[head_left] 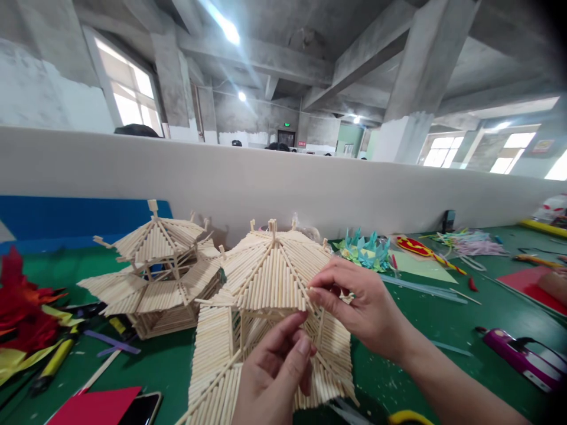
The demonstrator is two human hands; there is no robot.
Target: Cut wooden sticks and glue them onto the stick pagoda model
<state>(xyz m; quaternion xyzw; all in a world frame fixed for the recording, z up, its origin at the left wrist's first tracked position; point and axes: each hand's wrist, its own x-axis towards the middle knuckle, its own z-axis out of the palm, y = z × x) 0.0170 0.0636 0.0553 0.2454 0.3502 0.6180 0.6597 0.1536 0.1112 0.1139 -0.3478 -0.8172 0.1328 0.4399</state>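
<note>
A model pavilion (pixel 270 277) built of pale round wooden sticks stands before me, with an upper roof above a wide lower roof. My right hand (pixel 358 298) is closed in a pinch, thumb and forefinger on the right front edge of the upper roof. Below that eave is my left hand (pixel 281 369), its index fingertip at the roof's lower edge. Its thumb and other fingers are curled together; whatever may be between them is hidden. A second stick pavilion (pixel 162 271) of similar shape sits to the left.
A purple hot glue gun-like tool (pixel 520 354) lies at right on the green table (pixel 385 378). Teal folded-paper pieces (pixel 363 251) stand behind my right hand. A red card (pixel 95 407) covers part of a phone (pixel 150 407). A white partition (pixel 248 183) runs behind; another person's hand (pixel 553 283) shows far right.
</note>
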